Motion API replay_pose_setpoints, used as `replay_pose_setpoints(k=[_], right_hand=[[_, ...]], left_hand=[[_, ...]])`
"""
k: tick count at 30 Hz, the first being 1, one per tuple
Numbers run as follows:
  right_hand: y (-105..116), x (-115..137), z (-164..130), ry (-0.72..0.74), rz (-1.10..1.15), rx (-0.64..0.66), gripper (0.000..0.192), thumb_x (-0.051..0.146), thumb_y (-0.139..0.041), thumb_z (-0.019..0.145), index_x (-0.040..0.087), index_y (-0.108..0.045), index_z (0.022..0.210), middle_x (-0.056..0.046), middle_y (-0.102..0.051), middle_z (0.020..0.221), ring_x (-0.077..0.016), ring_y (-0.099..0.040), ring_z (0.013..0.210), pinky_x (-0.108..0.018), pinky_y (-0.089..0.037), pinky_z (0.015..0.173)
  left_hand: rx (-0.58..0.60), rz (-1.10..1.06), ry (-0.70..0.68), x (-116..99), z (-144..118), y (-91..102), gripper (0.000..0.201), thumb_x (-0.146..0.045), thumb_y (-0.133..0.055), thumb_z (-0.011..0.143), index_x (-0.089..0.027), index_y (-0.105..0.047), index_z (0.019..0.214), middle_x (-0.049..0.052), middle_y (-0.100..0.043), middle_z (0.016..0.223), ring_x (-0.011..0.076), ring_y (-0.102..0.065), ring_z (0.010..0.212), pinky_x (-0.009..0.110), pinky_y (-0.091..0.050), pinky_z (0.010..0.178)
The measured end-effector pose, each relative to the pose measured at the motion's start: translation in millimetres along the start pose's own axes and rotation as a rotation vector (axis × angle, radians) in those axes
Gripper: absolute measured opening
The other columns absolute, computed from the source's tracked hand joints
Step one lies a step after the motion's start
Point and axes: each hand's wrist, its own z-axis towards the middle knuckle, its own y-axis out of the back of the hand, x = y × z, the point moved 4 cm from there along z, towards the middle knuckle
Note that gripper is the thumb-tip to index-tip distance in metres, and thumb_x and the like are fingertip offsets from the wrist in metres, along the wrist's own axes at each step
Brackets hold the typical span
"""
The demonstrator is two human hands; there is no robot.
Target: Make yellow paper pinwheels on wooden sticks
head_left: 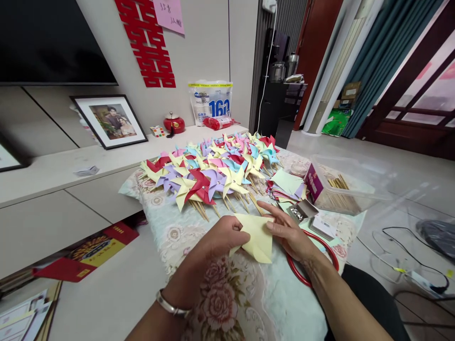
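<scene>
Already well along: folding a yellow paper square (256,237) over the flowered cloth (227,303), left hand (220,239) pinching its left edge, right hand (289,232) fingers spread flat on its right corner; finished pinwheels (213,170) lying heaped beyond, cut sheets (287,184) waiting unfolded.

Pinwheels (213,175) crowd ahead; bare cloth (170,227) lies left.
</scene>
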Motion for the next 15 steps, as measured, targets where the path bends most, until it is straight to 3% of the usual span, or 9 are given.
replay_pose_setpoints(k=[4,9,15], right_hand=[[-8,3,-5,-0.060,-0.071,0.061,0.082,0.029,-0.083,0.071,0.023,-0.049,0.145,0.001,-0.067,0.086,-0.0191,-0.064,0.079,-0.029,-0.046,0.069],[-15,3,-7,-0.102,-0.161,0.101,0.092,0.025,-0.082,0.068,0.024,-0.041,0.150,0.000,-0.070,0.094,-0.0194,-0.066,0.079,-0.029,-0.048,0.068],[-11,-1,-5,-0.035,-0.333,0.086,0.087,0.016,-0.073,0.069,0.024,-0.044,0.150,-0.004,-0.074,0.101,-0.0240,-0.069,0.088,-0.034,-0.054,0.073]], left_hand=[[0.014,0.327,-0.014,-11,4,6.2,0.002,-0.019,-0.057,0.054,-0.018,-0.056,0.055,-0.006,-0.046,0.051,0.0103,-0.037,0.048,0.024,-0.022,0.045],[-0.020,0.427,-0.021,-19,7,3.3,0.016,-0.015,-0.060,0.049,-0.021,-0.046,0.042,-0.007,-0.036,0.042,0.0095,-0.026,0.043,0.028,-0.013,0.044],[-0.037,0.483,-0.050,-31,11,-2.8,0.024,-0.011,-0.062,0.045,-0.021,-0.044,0.033,-0.008,-0.031,0.032,0.0086,-0.022,0.037,0.029,-0.010,0.044]])
